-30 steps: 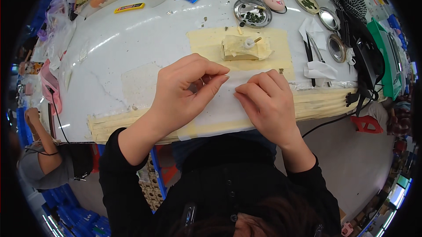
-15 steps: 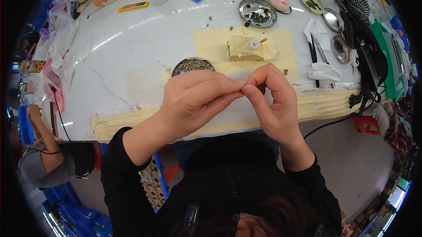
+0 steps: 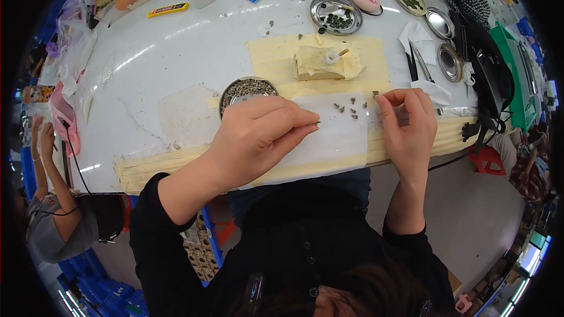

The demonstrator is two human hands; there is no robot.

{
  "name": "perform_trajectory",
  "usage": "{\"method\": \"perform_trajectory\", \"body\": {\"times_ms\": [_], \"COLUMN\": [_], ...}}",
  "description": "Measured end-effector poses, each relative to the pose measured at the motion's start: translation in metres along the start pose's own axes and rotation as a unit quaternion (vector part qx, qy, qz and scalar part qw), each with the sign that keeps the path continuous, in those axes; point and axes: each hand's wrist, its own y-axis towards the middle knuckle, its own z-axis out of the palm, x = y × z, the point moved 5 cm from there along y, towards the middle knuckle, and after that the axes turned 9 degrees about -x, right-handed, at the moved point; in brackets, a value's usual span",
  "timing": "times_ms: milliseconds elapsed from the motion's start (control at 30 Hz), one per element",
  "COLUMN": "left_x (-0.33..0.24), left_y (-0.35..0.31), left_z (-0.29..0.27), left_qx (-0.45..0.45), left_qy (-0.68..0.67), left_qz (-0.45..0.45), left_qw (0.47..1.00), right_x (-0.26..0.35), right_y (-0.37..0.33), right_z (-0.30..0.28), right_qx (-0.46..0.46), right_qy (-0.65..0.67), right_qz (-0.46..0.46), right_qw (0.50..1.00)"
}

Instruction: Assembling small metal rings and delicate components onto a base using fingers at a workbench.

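The person's left hand (image 3: 258, 136) was pinched together at thumb and forefinger, clamped on a small dark piece (image 3: 318, 122) that poked out at the fingertips, above the white sheet (image 3: 338, 143) at the table's front edge. The right hand (image 3: 415, 118) stood off to the right, its thumb and forefinger close to one another; whether they met or gripped anything could not be told (a small crumb (image 3: 375, 93) showed right at those fingertips, perhaps lying on the tape behind). In the gap between the two pinches lay a handful of loose pieces (image 3: 354, 111), scattered on the sheet, to the right of the left pinch and a little farther from the body. The rightmost sat just beside the right fingertips, so the right hand was nearer to it, while the leftmost pair lay nearer the left. The held piece pointed out of the left pinch toward the right, toward the right hand's side; it was too small for its long axis to be made out, and the loose ones shared no clear direction. Beyond the left hand, partly covered by it, stood a round metal tin (image 3: 221, 99) of similar pieces, with a tape-wrapped block (image 3: 314, 70) farther off, its long axis running roughly left to right.
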Motion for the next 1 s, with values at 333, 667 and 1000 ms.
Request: {"method": "perform_trajectory", "body": {"times_ms": [333, 667, 1000], "left_x": [0.003, 0.004, 0.019], "left_y": [-0.003, 0.000, -0.012], "left_z": [0.012, 0.008, 0.007], "left_qx": [0.060, 0.046, 0.062], "left_qy": [0.065, -0.178, -0.510], "left_qz": [0.018, -0.118, -0.399], "left_qw": [0.996, 0.976, 0.760], "right_x": [0.002, 0.031, 0.073], "right_y": [0.002, -0.003, 0.001], "right_z": [0.010, 0.007, 0.025], "right_qx": [0.014, 0.078, 0.048], "right_qy": [-0.018, 0.371, 0.399], "right_qz": [-0.035, 0.089, -0.063], "right_qw": [0.999, 0.921, 0.913]}}
